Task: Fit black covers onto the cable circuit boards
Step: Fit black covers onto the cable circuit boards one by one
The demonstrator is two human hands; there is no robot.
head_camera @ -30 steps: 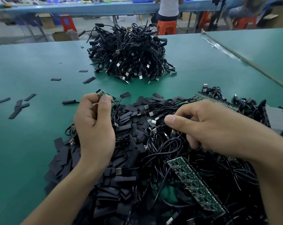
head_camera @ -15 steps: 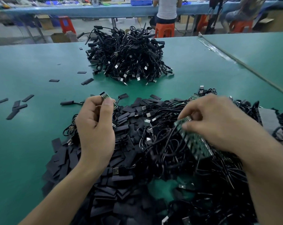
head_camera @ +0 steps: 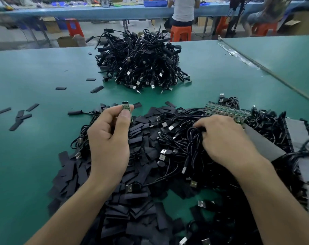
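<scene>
Since half a second ago, the right hand (head_camera: 224,140) is no longer lifting the green strip of circuit boards (head_camera: 226,111); that strip is now lying on the far edge of the near tangle, just beyond the knuckles, while the hand is reaching palm down into the tangle of black cables (head_camera: 182,138). Its fingers are curling into the wires with the tips hidden, so whether they are closing on a cable cannot be told. From the head camera, the left hand (head_camera: 108,144) is still holding up a small green circuit board (head_camera: 126,107), pinching it between the thumb and forefinger above the pile, with a black lead trailing down from it. Flat black covers (head_camera: 137,209) are lying heaped beneath and between both forearms, mixing with the cables on their right side. A grey pad (head_camera: 267,138) is sitting just right of the right hand, partly buried in wires. Farther back on the green table (head_camera: 35,71), well apart from the hands, a separate heap of cables (head_camera: 141,62) is resting. A few stray covers (head_camera: 20,117) are lying scattered at the left. Beyond the table, a person (head_camera: 183,9) is sitting on an orange stool (head_camera: 181,33) at a blue bench.
</scene>
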